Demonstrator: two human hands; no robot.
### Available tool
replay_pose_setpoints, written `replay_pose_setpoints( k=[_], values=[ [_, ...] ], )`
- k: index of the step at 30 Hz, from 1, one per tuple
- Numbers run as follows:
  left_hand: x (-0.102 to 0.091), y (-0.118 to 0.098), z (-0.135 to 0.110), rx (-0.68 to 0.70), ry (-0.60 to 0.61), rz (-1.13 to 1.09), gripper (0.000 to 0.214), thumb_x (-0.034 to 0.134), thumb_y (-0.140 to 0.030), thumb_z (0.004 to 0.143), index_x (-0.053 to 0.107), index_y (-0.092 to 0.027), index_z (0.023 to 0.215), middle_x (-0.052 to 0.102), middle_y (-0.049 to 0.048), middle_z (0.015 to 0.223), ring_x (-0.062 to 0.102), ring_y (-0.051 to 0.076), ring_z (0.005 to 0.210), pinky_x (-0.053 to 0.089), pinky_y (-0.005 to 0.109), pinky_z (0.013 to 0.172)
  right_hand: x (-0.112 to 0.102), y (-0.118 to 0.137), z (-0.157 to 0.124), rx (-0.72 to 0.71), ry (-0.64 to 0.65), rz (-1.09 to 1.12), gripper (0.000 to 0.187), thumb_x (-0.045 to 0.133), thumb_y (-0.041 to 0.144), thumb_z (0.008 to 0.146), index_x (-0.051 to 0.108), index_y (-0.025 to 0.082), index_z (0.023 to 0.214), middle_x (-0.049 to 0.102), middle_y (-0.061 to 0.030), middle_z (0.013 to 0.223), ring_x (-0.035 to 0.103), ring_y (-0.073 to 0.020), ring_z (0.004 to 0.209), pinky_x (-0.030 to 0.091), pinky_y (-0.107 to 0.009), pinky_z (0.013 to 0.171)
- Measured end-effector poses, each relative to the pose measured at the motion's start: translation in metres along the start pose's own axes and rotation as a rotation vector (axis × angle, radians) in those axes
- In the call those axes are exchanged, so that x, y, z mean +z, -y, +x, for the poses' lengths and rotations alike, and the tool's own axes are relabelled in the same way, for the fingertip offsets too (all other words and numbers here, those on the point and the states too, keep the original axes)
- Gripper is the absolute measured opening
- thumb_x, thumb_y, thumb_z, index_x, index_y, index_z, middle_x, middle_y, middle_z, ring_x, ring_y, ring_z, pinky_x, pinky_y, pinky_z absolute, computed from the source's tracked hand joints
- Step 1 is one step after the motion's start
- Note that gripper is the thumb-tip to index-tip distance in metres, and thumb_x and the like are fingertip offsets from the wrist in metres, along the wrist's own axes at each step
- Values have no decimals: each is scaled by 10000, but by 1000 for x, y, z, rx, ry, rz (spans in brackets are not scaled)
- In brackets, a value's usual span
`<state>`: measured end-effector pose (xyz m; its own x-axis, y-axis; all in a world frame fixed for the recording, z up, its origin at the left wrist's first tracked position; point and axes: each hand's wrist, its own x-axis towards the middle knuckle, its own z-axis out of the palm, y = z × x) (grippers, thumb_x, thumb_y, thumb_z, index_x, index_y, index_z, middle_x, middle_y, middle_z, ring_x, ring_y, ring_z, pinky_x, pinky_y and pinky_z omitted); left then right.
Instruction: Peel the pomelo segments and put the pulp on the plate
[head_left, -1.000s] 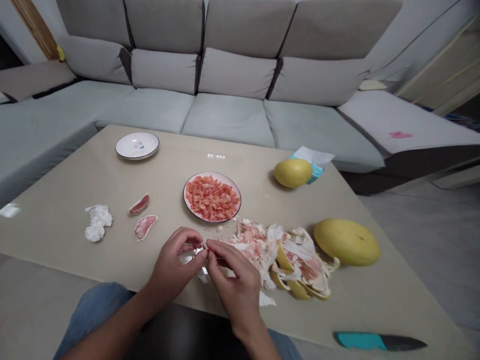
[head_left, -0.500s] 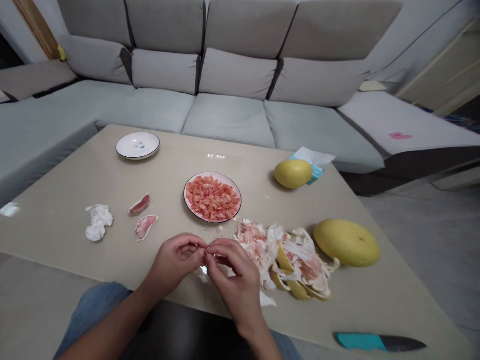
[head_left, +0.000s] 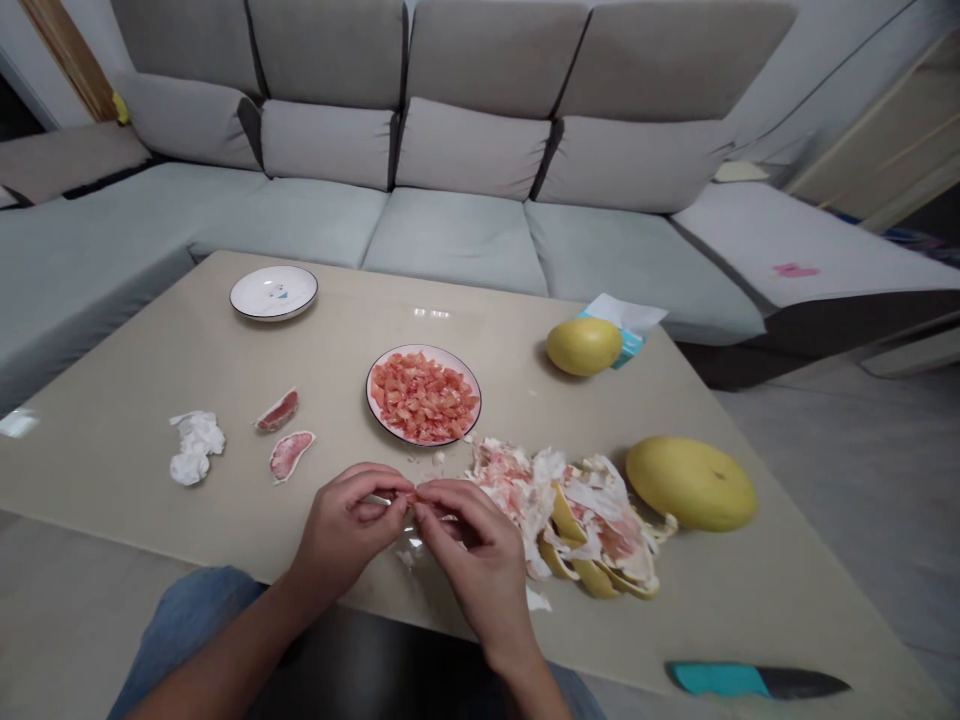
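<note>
Close to the table's near edge, my left hand [head_left: 351,525] and my right hand [head_left: 474,545] meet fingertip to fingertip. Between them they pinch a small reddish piece of pomelo flesh [head_left: 411,497], mostly hidden by the fingers. Just beyond my hands, a dark-rimmed plate [head_left: 373,408] holds a heap of pulled-apart pomelo flesh [head_left: 424,396]. Two pomelo segments [head_left: 291,455] with pale membrane lie left of the plate. Right beside my right hand is a pile of membranes and yellow rind [head_left: 574,525].
A whole pomelo [head_left: 691,483] lies at the right, another yellow pomelo [head_left: 584,346] farther back by a tissue pack [head_left: 631,345]. A teal-handled knife [head_left: 757,681] lies near the front right edge. Crumpled tissue [head_left: 196,447] and a white plate [head_left: 274,292] are at left.
My fingertips have shifted slightly around the small piece, and a little more of its red shows between them. Everything on the table stays in place.
</note>
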<state>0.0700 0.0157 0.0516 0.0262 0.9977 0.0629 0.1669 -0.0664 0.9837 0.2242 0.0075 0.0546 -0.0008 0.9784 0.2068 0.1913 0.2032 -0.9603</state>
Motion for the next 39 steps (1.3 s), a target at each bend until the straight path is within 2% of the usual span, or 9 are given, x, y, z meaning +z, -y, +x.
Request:
replay_pose_setpoints(
  k=[6,10,14,17,21,24,29,32,39],
  values=[
    [1,2,4,-90,-1,-142,139,682,-241,764,714,-156,869,689,71,909,675,181,833,596,287,752,4,-8,3,164,-18,196,124,698,292,794,716,197,871,700,-67,869,689,-175,707,605,-275,630],
    [4,-1,2,-31,-27,-82,112,658,-223,777,711,-165,857,667,73,955,663,182,875,604,275,738,7,-9,3,183,-24,177,157,706,306,774,698,189,879,713,-64,852,692,-177,699,597,-259,601],
    [6,-3,-3,33,-16,-39,121,636,-206,793,707,-183,888,635,77,986,659,184,898,614,285,748,8,-5,3,139,-44,87,100,666,260,786,702,192,849,712,-54,792,677,-163,663,573,-228,556],
    [6,-2,-3,46,-1,-33,126,625,-186,792,706,-184,889,626,77,996,659,174,868,612,282,742,6,-6,3,179,-48,164,86,674,267,768,693,194,810,707,-37,719,677,-164,627,569,-233,545],
    [4,1,0,-45,36,-135,102,660,-209,769,700,-168,854,665,73,941,654,178,858,594,265,731,2,-9,6,340,48,384,197,720,365,752,681,182,813,704,-26,629,662,-166,552,568,-271,554],
    [2,1,3,-112,65,-240,139,698,-241,753,687,-158,864,684,63,886,658,175,842,581,273,758,-1,-8,8,409,93,455,249,748,396,737,693,174,836,723,-36,659,669,-169,570,571,-287,587],
    [0,0,3,-46,34,-156,119,672,-231,776,709,-163,867,658,72,963,646,182,889,579,267,756,0,-4,7,355,74,390,251,779,365,713,713,189,879,746,-44,756,697,-182,662,578,-287,642],
    [1,2,2,-71,46,-195,135,689,-253,767,705,-162,865,665,67,934,652,181,856,585,279,746,1,-5,7,362,63,405,247,773,384,713,725,183,849,746,-50,737,695,-186,645,580,-298,640],
    [1,0,5,-215,37,-343,156,737,-267,725,702,-158,831,706,42,850,674,164,788,585,264,734,-4,-8,7,555,45,533,270,828,375,650,719,163,777,718,-25,638,647,-127,566,532,-219,588]
  ],
)
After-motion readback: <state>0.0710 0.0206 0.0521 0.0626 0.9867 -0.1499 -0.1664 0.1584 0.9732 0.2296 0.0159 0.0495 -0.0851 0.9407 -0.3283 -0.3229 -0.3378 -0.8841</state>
